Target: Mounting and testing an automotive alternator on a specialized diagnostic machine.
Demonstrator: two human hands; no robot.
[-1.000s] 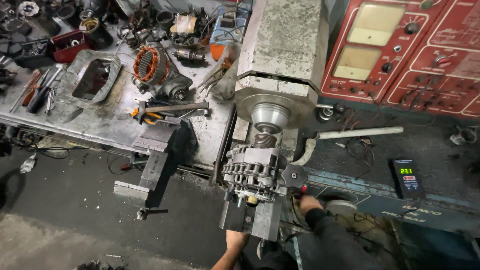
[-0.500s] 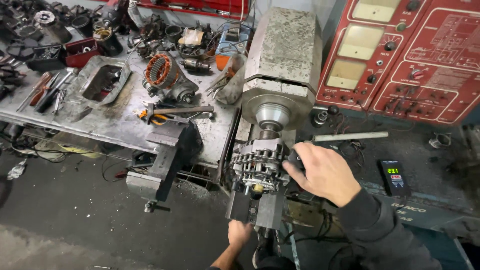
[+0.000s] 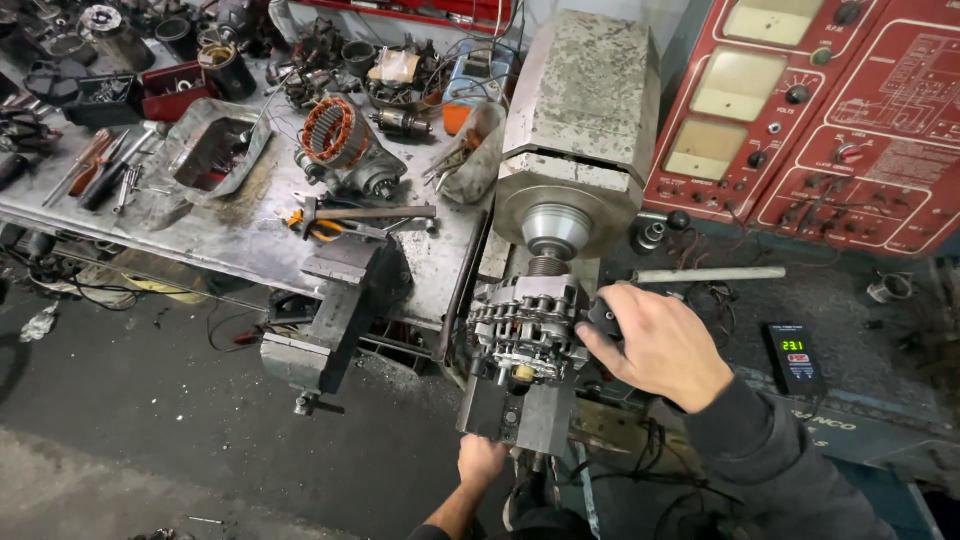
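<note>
Right hand (image 3: 655,345) grips side of the finned grey metal alternator (image 3: 525,330), steadying it vs. the steel drive hub (image 3: 556,228) just above. Left hand (image 3: 482,462) sits below, closed on the dark steel mount block's (image 3: 520,415) underside, prob. bracing it.

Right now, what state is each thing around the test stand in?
Alternator: mounted under the stand's drive head, upright.
Right hand: resting on the alternator's right side.
Left hand: at the foot of the mounting block.
Small meter: lit, green digits.
Bench vise: nothing clamped.
</note>
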